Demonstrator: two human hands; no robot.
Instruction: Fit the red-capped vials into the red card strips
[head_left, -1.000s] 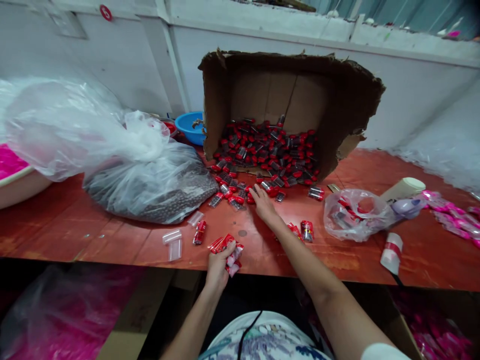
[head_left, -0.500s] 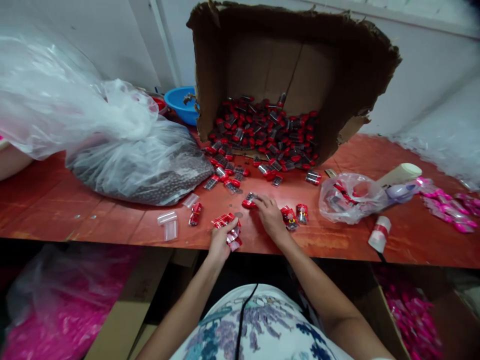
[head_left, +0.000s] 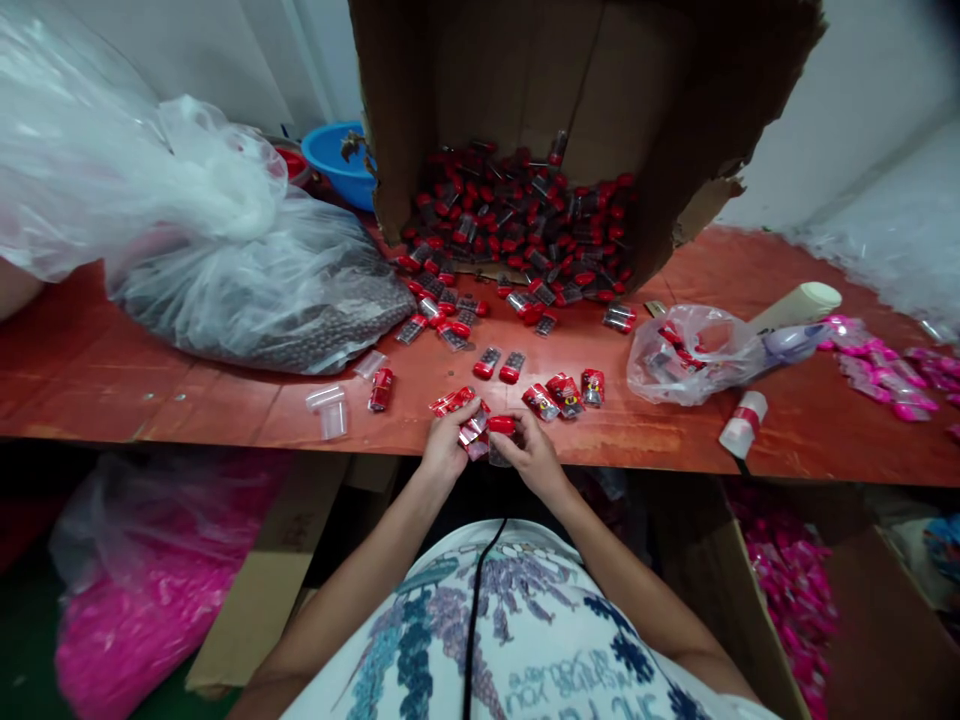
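Observation:
My left hand (head_left: 448,440), at the table's front edge, grips a small bunch of red printed wrappers (head_left: 452,401) with clear parts. Close beside it, my right hand (head_left: 531,450) pinches a small clear container with a red cap (head_left: 501,425), held cap up near the wrappers. Just beyond both hands, two red-capped containers of dark beads (head_left: 512,367) lie on the table. To the right are three containers in red printed wrappers (head_left: 565,395). Another red wrapped piece (head_left: 381,389) rests to the left, near some empty clear tubes (head_left: 330,410).
A torn cardboard box (head_left: 675,150) on its side spills many red-capped containers (head_left: 517,220). A clear sack of dark beads (head_left: 277,290) lies left, before a blue basin (head_left: 337,160). A plastic bag (head_left: 682,355), a roll (head_left: 744,424) and pink packets (head_left: 885,365) are at right.
My right hand has come back from the table to beside my left hand, with a red-capped container in its fingers. Two containers now show where it was. The view has tilted down.

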